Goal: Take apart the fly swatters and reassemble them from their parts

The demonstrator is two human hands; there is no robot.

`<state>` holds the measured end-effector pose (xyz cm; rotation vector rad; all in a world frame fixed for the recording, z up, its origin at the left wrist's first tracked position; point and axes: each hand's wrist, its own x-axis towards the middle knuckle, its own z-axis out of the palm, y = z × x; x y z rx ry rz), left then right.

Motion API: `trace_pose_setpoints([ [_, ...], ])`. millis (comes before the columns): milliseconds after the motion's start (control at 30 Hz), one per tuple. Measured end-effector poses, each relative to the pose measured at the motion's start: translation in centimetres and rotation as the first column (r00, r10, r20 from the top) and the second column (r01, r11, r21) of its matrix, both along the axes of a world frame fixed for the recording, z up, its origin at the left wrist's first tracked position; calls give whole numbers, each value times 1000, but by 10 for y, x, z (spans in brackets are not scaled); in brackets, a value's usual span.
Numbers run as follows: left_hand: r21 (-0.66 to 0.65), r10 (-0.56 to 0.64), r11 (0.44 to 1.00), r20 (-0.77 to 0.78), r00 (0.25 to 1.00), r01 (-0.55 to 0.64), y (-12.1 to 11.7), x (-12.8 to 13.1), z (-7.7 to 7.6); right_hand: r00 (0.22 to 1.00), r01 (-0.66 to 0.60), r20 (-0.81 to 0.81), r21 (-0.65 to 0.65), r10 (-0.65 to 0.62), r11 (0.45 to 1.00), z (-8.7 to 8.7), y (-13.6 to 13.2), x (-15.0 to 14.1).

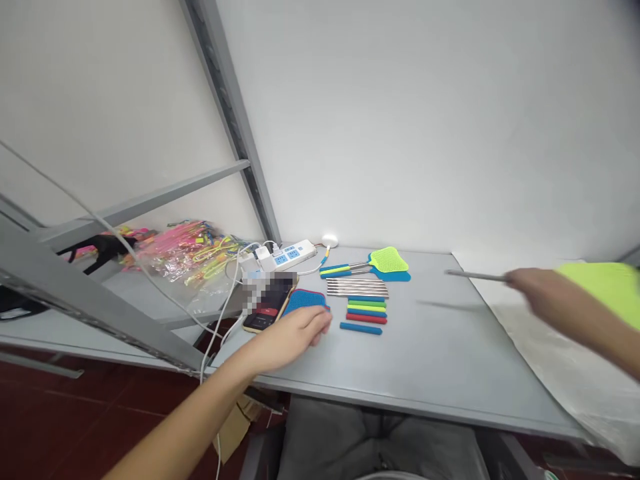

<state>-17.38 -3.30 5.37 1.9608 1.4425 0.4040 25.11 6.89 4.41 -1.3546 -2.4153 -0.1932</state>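
Note:
My left hand rests at the left of the table, its fingers closed at the neck end of a blue fly swatter head; a red edge shows beneath that head. My right hand, blurred by motion, is raised over the right side and grips a thin metal rod pointing left. Between the hands lie several metal rods in a row and several coloured handle sleeves, with one blue sleeve apart in front. Behind them lie a yellow-green fly swatter and a blue one, both with handles attached.
A phone and a white power strip with cables stand at the left. Beyond the grey metal frame is a heap of plastic-wrapped colourful items. White sheeting and a yellow-green piece lie at the right.

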Motion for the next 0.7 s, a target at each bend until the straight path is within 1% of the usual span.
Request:
trace_pose_setpoints([
  [33, 14, 58, 998, 51, 997, -59, -4, -9, -3, 1000, 12, 3, 28, -12, 1000, 1, 6, 17],
  [67, 14, 33, 999, 80, 996, -35, -9, -12, -7, 999, 24, 42, 84, -27, 996, 0, 10, 28],
  [100, 22, -20, 1000, 75, 997, 18, -13, -10, -11, 996, 30, 84, 136, -42, 990, -4, 11, 30],
  [133, 59, -69, 996, 46, 997, 66, -17, -4, -17, 991, -4, 136, 146, -16, 989, -9, 11, 25],
  [200, 173, -191, 965, -55, 980, 197, -19, 16, -31, 978, -130, 188, 205, 92, 970, -25, 5, -2],
  [267, 233, -286, 916, -191, 939, 326, -15, 35, -49, 948, -265, 238, 221, 212, 939, -42, -2, -38],
  [333, 293, -320, 860, -329, 888, 418, -9, 48, -67, 921, -337, 281, 223, 271, 915, -57, -7, -67],
  [400, 373, -305, 800, -423, 853, 470, -2, 55, -84, 904, -378, 298, 220, 307, 899, -67, -8, -81],
  [467, 460, -257, 752, -454, 853, 471, 4, 58, -95, 899, -405, 278, 231, 339, 885, -74, -7, -85],
  [533, 530, -200, 735, -426, 882, 423, 8, 60, -100, 908, -406, 222, 259, 355, 876, -79, -3, -85],
  [633, 571, -100, 772, -325, 940, 279, 8, 62, -101, 935, -355, 88, 286, 344, 890, -86, 3, -88],
  [700, 576, -11, 799, -271, 963, 171, 6, 62, -100, 941, -331, 11, 254, 339, 909, -90, 5, -90],
])
